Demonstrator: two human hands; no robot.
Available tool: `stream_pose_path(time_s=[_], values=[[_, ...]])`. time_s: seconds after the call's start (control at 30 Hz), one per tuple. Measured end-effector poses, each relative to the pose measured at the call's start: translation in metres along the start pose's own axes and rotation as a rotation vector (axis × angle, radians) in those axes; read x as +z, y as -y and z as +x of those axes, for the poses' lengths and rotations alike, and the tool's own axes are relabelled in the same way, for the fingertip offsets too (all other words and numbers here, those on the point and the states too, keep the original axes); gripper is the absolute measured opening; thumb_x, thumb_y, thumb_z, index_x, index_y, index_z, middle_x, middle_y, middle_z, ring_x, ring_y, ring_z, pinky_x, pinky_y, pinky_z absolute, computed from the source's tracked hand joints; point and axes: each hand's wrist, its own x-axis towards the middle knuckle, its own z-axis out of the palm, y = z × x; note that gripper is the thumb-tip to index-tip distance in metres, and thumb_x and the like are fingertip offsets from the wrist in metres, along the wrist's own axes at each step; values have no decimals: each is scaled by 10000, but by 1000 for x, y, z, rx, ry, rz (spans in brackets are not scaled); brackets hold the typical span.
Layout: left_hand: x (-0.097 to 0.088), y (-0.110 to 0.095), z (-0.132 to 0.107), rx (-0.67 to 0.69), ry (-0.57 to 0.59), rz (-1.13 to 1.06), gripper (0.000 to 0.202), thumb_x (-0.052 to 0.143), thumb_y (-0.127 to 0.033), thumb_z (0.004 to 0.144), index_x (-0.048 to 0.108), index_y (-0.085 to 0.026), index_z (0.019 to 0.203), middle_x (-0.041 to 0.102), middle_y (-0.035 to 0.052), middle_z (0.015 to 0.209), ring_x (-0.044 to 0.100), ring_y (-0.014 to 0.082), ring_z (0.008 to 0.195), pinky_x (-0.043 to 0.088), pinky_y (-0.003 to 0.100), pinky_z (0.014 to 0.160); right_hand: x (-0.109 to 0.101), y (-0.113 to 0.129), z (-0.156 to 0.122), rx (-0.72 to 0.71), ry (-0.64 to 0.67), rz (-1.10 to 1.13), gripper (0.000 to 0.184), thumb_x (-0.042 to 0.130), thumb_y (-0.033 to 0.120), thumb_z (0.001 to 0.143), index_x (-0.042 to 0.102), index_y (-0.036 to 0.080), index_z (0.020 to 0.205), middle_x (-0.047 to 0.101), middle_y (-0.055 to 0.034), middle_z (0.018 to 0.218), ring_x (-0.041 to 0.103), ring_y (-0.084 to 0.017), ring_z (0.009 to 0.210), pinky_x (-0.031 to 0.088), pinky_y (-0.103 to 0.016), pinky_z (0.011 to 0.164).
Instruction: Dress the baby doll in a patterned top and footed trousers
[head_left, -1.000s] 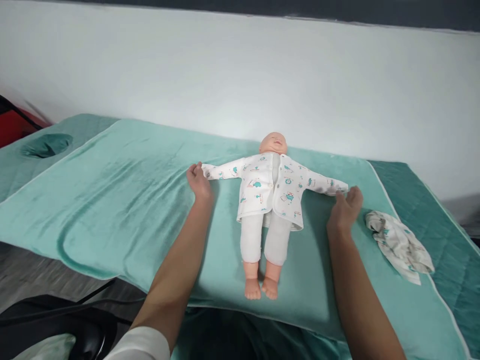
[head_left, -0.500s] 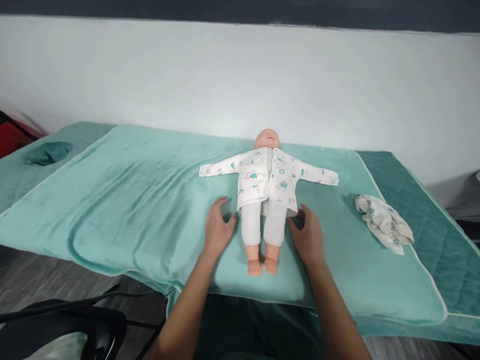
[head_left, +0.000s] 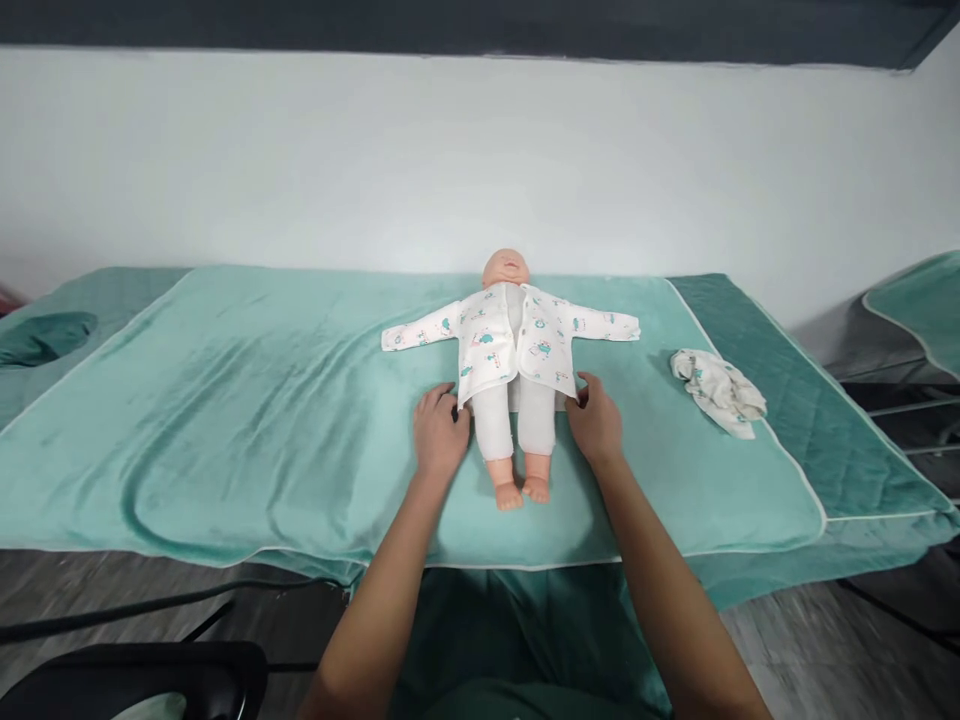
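Observation:
A baby doll (head_left: 495, 430) lies on its back, arms spread and feet toward me. It wears a white baby jacket (head_left: 484, 345) with teal animal prints, its front edges lying apart over the body. White cloth covers its legs down to the shins. At the jacket's lower left corner, my left hand (head_left: 441, 428) pinches the hem between thumb and fingers. Opposite, my right hand (head_left: 596, 420) is closed at the lower right corner of the hem, its fingertips partly hidden by the cloth.
A teal sheet (head_left: 262, 420) covers the bed, with folds on the left. To the right lies a crumpled printed cloth (head_left: 720, 390). The white wall (head_left: 300, 160) stands behind the bed. A black chair (head_left: 142, 680) is at lower left, and a teal-covered piece (head_left: 919, 310) shows at far right.
Both hands have moved up to the jacket's hem corners and closed on them. The view has shifted to the right. The doll still lies in place.

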Motion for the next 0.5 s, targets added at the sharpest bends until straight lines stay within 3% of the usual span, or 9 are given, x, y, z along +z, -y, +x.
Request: stream_pose_path(time_s=[0.13, 0.2, 0.3, 0.4, 0.5], values=[[4, 0, -3, 4, -91, -33, 48, 565, -184, 857, 606, -193, 879, 652, 150, 1252, 575, 341, 1221, 454, 546, 1018, 6, -2, 2, -23, -83, 23, 503, 508, 244, 834, 552, 170, 1330, 667, -83, 966, 609, -236, 847, 480, -369, 762], [6, -2, 0, 63, -164, -114, 143, 571, -198, 880, 597, -183, 1020, 616, 168, 1300, 553, 315, 1274, 458, 518, 1040, 9, -1, 5, -157, -179, 51, 511, 523, 215, 828, 543, 161, 1335, 633, -134, 1128, 599, -262, 1005, 496, -417, 864], [10, -8, 9, 231, -264, -263, 224, 526, -195, 931, 577, -183, 1149, 615, 149, 1300, 571, 244, 1252, 475, 445, 1048, 14, 4, 12, -466, -292, 103, 472, 510, 158, 861, 550, 186, 1331, 576, -156, 1268, 530, -275, 1188, 460, -460, 999], [15, -14, 24, 343, -321, -341, 219, 551, -214, 932, 610, -200, 1142, 671, 108, 1162, 617, 217, 1123, 498, 404, 987, 19, 14, 23, -661, -298, 169, 348, 506, 169, 921, 609, 221, 1249, 616, -124, 1193, 549, -251, 1138, 458, -438, 991], [20, -19, 41, 311, -283, -445, 114, 609, -264, 900, 671, -209, 978, 688, 58, 964, 622, 201, 946, 503, 355, 870, 21, 25, 36, -630, -252, 308, 186, 533, 252, 937, 670, 209, 1055, 631, -91, 1048, 577, -223, 1011, 475, -381, 906]])
